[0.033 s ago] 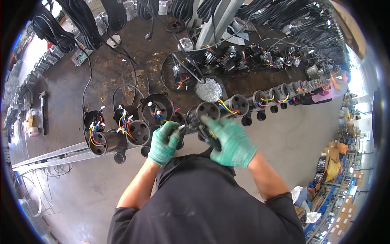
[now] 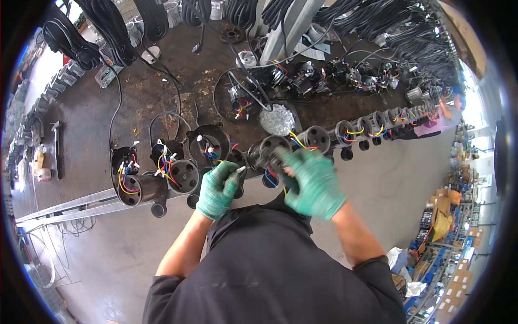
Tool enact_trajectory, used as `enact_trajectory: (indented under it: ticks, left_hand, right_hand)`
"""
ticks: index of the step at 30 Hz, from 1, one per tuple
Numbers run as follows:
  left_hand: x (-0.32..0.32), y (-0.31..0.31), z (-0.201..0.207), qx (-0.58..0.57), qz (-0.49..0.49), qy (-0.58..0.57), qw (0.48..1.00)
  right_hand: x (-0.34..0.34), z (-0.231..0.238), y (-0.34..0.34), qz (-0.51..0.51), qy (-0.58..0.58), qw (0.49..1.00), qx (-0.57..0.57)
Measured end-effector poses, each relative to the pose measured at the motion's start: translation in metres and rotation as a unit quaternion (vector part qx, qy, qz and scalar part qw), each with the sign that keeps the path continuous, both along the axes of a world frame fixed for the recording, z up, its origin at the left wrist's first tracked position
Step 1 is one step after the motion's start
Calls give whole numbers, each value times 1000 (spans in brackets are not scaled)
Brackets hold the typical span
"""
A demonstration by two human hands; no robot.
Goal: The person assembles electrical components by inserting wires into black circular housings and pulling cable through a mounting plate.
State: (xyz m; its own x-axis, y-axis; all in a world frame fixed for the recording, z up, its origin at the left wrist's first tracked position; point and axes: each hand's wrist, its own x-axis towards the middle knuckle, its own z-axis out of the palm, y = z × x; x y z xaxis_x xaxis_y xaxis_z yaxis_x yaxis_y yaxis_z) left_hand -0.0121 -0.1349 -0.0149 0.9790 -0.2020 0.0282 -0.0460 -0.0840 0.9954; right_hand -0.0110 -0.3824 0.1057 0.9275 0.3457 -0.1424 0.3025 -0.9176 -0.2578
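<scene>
My left hand (image 2: 218, 190), in a green glove, is closed with thumb and finger pinching a small white wire connector (image 2: 241, 169) above the bench edge. My right hand (image 2: 315, 183), gloved alike and smeared by motion, is curled in front of a black round motor housing (image 2: 265, 144). Something dark shows at its palm, too blurred to name. Red, blue and yellow wires (image 2: 271, 177) hang just left of its fingers. Between the hands and further left stand more black housings, one wide and open-topped (image 2: 209, 141), another with several coloured wires and white connectors (image 2: 183, 175).
A row of black housings (image 2: 345, 131) runs along the bench edge to the right. Bundled black cables (image 2: 108, 32) hang overhead beside a metal post (image 2: 291, 32). Motor parts (image 2: 302, 78) and a silvery round lump (image 2: 277, 120) lie behind. Another person (image 2: 445, 110) is far right.
My right hand has shifted slightly, and red and blue wires now show beside it. My left hand stays in place with the connector.
</scene>
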Motion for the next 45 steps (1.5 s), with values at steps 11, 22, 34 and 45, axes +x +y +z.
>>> enact_trajectory:
  ticks: [11, 22, 34, 45]
  left_hand:
    - [3, 0, 2, 23, -33, -55, 998]
    - [6, 2, -11, 91, -86, -144, 982]
    - [6, -10, -37, 210, -54, -204, 955]
    - [-5, -1, -9, -102, 87, 8, 991]
  right_hand:
    - [55, -109, -118, -202, -108, 973, 17]
    - [37, -35, 85, 107, -119, 950, 269]
    - [55, -63, 115, 19, -209, 964, 164]
    - [52, -56, 74, 17, 50, 957, 286]
